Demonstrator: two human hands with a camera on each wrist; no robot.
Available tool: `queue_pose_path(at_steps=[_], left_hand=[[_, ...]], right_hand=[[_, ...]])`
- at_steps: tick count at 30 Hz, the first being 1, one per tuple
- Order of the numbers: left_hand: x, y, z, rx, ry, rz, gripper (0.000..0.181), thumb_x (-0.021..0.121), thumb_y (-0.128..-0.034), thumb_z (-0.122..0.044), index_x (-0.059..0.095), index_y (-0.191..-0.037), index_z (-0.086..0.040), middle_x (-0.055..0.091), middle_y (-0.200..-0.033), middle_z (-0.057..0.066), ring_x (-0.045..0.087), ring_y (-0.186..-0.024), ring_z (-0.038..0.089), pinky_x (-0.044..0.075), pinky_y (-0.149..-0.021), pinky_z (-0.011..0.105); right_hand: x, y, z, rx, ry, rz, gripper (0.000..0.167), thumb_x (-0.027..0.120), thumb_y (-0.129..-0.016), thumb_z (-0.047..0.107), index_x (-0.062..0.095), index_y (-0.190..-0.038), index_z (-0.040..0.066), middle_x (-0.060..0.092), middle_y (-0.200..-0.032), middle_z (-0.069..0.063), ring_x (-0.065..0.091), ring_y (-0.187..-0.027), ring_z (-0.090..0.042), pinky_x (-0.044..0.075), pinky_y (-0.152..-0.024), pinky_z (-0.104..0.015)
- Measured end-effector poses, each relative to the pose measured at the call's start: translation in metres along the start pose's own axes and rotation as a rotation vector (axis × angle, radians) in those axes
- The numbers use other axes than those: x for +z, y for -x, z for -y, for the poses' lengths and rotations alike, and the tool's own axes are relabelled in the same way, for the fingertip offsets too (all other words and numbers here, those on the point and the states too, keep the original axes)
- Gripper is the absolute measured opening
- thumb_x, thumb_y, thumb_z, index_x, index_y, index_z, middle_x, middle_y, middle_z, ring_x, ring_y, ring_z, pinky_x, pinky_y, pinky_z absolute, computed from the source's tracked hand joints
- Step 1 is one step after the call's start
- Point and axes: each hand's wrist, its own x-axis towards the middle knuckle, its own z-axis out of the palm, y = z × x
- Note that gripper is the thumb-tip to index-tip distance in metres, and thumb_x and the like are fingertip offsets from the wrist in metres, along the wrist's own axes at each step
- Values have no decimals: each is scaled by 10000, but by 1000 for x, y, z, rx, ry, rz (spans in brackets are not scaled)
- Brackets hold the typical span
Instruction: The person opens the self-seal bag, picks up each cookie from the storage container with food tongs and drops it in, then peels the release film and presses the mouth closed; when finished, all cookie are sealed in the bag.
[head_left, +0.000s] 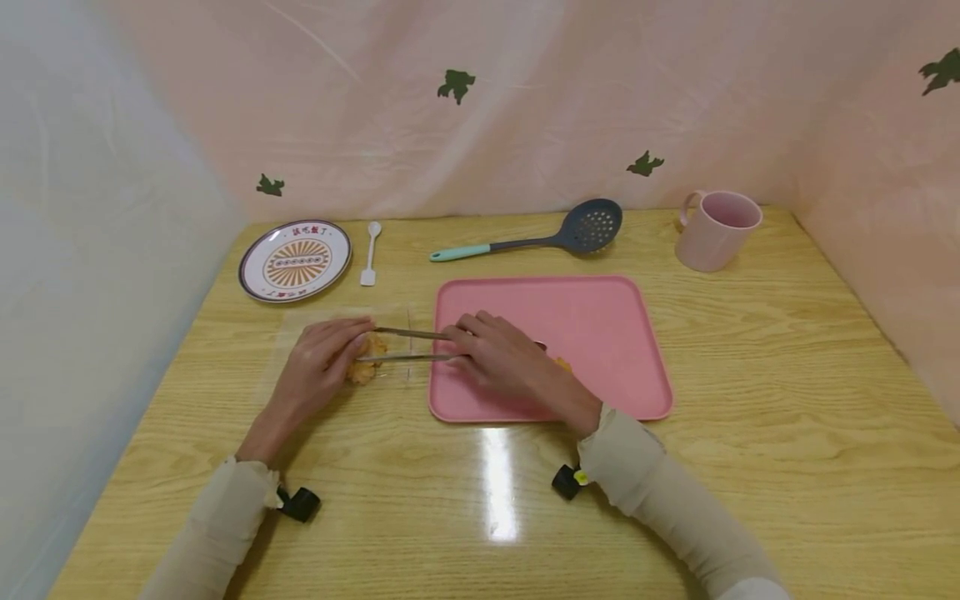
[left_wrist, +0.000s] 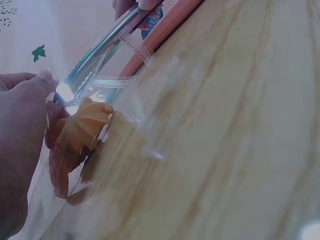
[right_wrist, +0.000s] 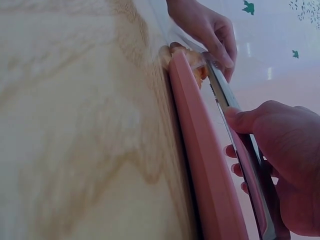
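Beige-sleeved right hand point(head_left: 501, 352) is gripping metal tongs point(head_left: 412, 357), fingers curled; left hand point(head_left: 315, 362) is pinching clear bag point(head_left: 399, 373) containing ridged pastry point(head_left: 364, 372).

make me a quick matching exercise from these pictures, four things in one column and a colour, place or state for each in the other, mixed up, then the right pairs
Things
1. tongs
2. pastry at the tong tips
3. slotted spoon
4. mug

Descriptions
A. dark head with holes, mint-green handle
B. pink, standing upright at the back right in the head view
C. held in the right grip
D. golden-brown, close to the left grip

Right pairs: 1-C, 2-D, 3-A, 4-B
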Motion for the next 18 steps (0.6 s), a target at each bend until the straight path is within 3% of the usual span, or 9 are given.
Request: queue_pose_path(at_steps=[18], left_hand=[[0, 0, 1, 36, 5, -6, 377, 700, -875, 156, 720, -1236, 50, 712, -1241, 195, 664, -1125, 414, 458, -993, 567]], right_hand=[[-18, 32, -12, 102, -21, 36, 329, 658, -1044, 202, 640, -1347, 75, 630, -1177, -89, 560, -1017, -264, 499, -877, -401]])
